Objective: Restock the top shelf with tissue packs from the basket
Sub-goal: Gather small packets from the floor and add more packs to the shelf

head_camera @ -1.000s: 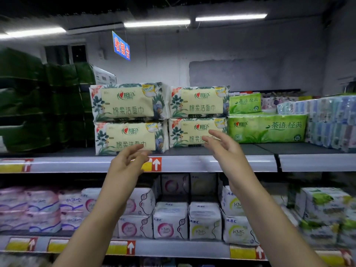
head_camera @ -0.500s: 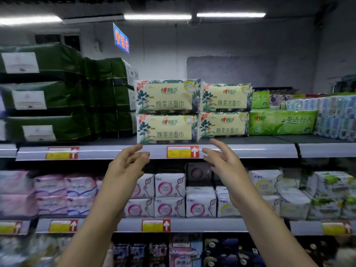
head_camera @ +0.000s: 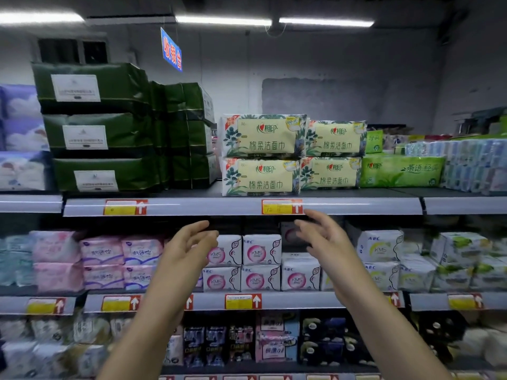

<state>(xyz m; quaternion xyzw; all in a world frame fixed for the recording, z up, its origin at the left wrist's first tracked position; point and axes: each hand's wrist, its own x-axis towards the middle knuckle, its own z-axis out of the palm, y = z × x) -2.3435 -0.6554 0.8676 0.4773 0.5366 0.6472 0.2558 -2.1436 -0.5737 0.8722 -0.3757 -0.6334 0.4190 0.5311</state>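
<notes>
Tissue packs (head_camera: 263,138): four, cream labels with leaf print; two stacks of two, side by side and touching, at the front edge of the top shelf (head_camera: 208,207), near its middle.
Left grip (head_camera: 189,248): raised below the top shelf's front rail, palm turned inward, fingers loosely bent; released, holding nothing.
Right grip (head_camera: 323,239): raised just under the top shelf's rail, palm turned inward, fingers spread; released, holding nothing.
Grips, relation: facing each other with a gap between, both clear of the tissue packs and lower than the top shelf.
Price tag (head_camera: 282,207): red and yellow with a white arrow, fixed on the top shelf's rail; the right grip's fingertips are close beneath it.
Dark green packs (head_camera: 93,133): white labels, stacked three high, on the left part of the top shelf.
Light green pack (head_camera: 400,171): long, lying flat on the right part of the top shelf.
White packs (head_camera: 260,253): marked KMS, in rows two high, one level below the top shelf, partly behind both grips.
Blue sign (head_camera: 171,49): red characters, hanging above the top shelf.
</notes>
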